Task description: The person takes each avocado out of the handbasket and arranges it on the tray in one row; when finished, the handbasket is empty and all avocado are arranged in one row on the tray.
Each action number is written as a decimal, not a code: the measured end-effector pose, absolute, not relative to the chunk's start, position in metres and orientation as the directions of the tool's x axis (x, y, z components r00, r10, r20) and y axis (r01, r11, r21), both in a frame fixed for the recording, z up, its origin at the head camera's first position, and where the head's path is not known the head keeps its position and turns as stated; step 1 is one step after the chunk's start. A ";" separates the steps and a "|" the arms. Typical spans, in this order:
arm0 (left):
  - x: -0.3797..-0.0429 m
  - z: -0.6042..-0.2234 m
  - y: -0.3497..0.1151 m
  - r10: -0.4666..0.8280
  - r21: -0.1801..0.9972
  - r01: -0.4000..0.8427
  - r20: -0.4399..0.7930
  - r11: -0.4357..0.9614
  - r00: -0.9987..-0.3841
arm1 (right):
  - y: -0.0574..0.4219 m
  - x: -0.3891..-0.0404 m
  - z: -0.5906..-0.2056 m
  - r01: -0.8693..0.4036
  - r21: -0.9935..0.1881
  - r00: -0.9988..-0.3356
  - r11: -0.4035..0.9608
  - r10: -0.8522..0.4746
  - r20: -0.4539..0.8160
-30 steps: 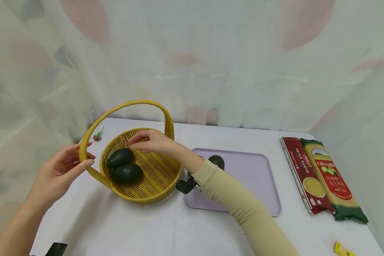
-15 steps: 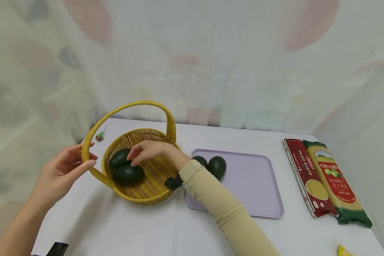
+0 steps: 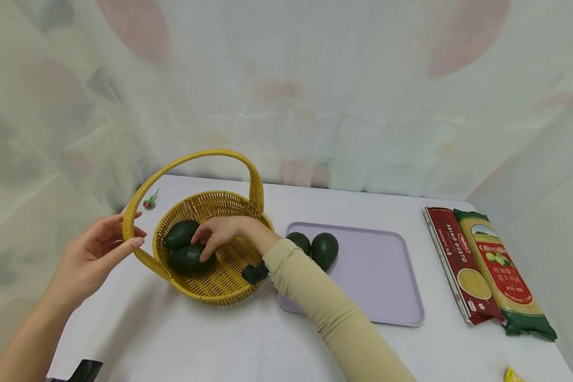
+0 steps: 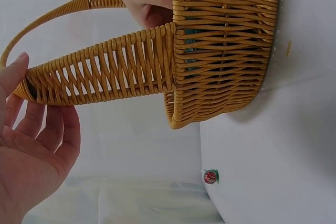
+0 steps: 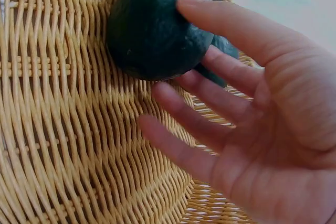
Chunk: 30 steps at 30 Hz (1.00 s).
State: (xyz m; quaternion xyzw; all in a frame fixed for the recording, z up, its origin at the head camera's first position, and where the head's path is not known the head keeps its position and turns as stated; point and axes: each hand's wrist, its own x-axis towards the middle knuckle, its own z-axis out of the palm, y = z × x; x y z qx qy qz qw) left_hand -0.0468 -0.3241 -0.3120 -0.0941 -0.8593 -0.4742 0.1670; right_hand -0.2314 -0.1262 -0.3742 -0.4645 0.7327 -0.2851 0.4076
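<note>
My left hand point(image 3: 88, 257) holds the handle point(image 4: 100, 72) of a yellow wicker basket point(image 3: 234, 268) on its left side, thumb on one side and fingers on the other. The basket stands on the white table. Two dark green avocados lie inside at its left. My right hand point(image 3: 222, 232) reaches in, its thumb and fingers around the nearer avocado point(image 3: 185, 261). In the right wrist view the thumb touches that avocado point(image 5: 157, 30) while some fingers reach behind it. The farther avocado point(image 3: 179, 234) lies just beyond, partly hidden in the right wrist view.
A lilac tray point(image 3: 379, 276) right of the basket carries two more avocados point(image 3: 324, 250), partly behind the right sleeve. Two spaghetti packs point(image 3: 463, 265) lie at the far right. A small yellow wrapper point(image 3: 513, 375) is at the front right, and a small red-green item point(image 3: 149, 202) behind the basket.
My right hand has come down and forward from above the basket onto the nearer avocado. The left hand stays on the handle.
</note>
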 end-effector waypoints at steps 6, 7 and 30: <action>-0.047 -0.311 -0.325 0.010 0.787 0.333 0.384 0.520 -0.923 | -0.126 -0.232 -0.379 -0.436 -0.783 -0.226 0.444 -0.896 -0.382; -0.047 -0.311 -0.325 0.011 0.787 0.335 0.385 0.518 -0.923 | -0.126 -0.233 -0.380 -0.434 -0.779 -0.231 0.452 -0.892 -0.388; -0.048 -0.311 -0.324 0.022 0.806 0.344 0.381 0.482 -0.924 | -0.112 -0.232 -0.374 -0.375 -0.811 -0.180 0.450 -0.893 -0.412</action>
